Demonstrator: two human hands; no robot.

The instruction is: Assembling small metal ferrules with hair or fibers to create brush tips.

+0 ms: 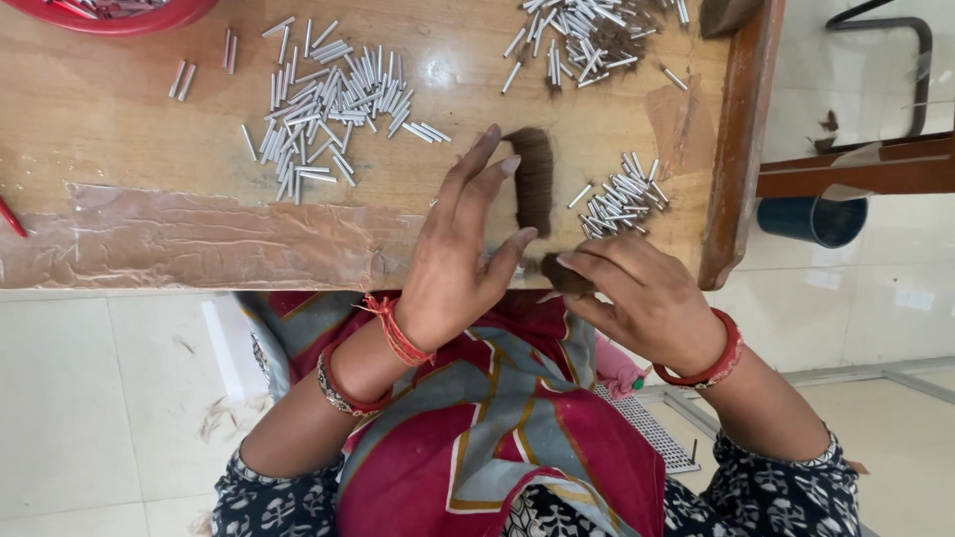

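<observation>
At frame centre, the left hand (453, 268) rests open-fingered on a brown fibre bundle (534, 179) lying on the wooden table (119, 119); the right hand (637, 293) pinches a small tuft (565, 275). Three heaps of metal tubes (328, 99) appear unfilled; most work seemingly remains.

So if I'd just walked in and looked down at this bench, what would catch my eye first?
Probably the two hands at the near edge of the wooden table: the left hand rests its fingers against a dark brown tuft of hair-like fibre, while the right hand pinches a smaller tuft. Next, the shiny little metal tubes: a big scatter to the left, a small pile just right of the tuft, another at the far edge.
</observation>
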